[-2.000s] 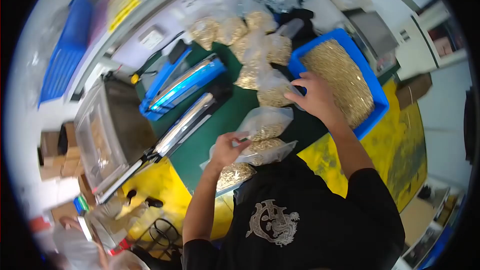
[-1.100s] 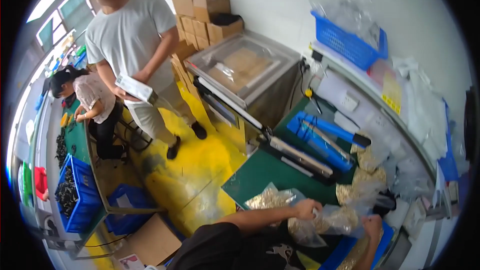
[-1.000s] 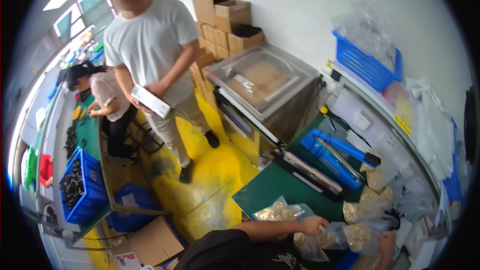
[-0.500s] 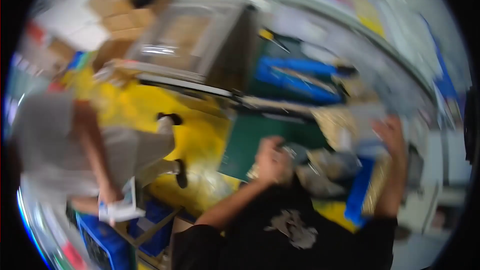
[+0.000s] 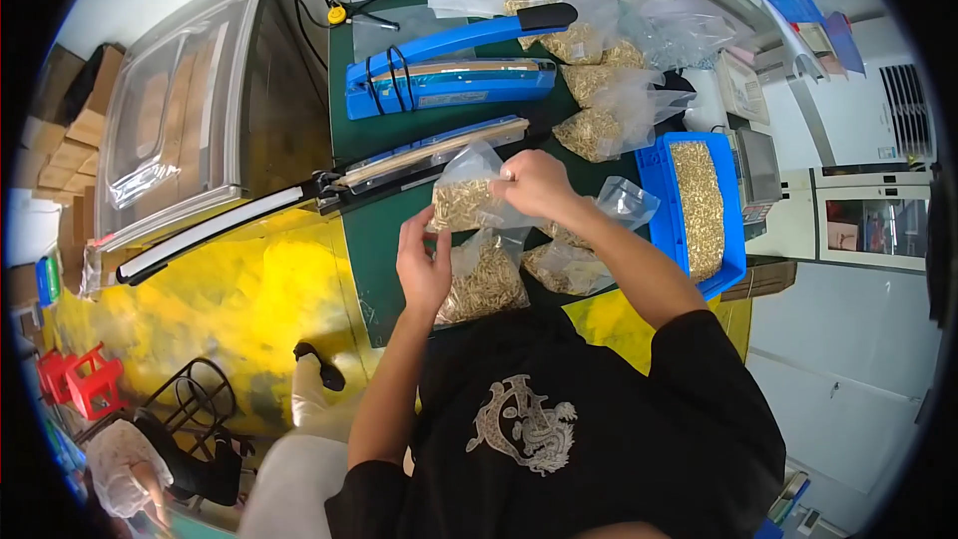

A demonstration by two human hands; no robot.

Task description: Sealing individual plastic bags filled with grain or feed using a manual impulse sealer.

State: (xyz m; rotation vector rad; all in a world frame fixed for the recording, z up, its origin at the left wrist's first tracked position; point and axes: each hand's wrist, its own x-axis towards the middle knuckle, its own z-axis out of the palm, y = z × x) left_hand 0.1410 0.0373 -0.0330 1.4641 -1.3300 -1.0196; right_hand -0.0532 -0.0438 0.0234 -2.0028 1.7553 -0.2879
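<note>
A clear plastic bag [image 5: 462, 206] partly filled with small gold-coloured metal pieces is between my hands over the green table. My left hand [image 5: 423, 265] grips its left lower side between thumb and fingers. My right hand [image 5: 537, 186] pinches the clear upper part at the right. Just below it, close to my body, lies a fuller bag [image 5: 486, 281] of the same pieces. To its right, another filled bag [image 5: 567, 269] rests on the table. Directly beyond my hands is a long bag sealer [image 5: 439, 152] with a pale strip along it.
A blue heat sealer [image 5: 449, 90] with a raised arm stands farther back. Several filled bags [image 5: 591, 130] line the table's far right. A blue bin [image 5: 739, 240] of loose pieces is at the right, beside a scale [image 5: 758, 168]. A glass-lidded machine [image 5: 180, 110] stands left; a person [image 5: 125, 464] is lower left.
The view has turned and sharpened from blur. My right hand has come from the far right to the bag, where my left hand also is. The person at left has shifted lower in view.
</note>
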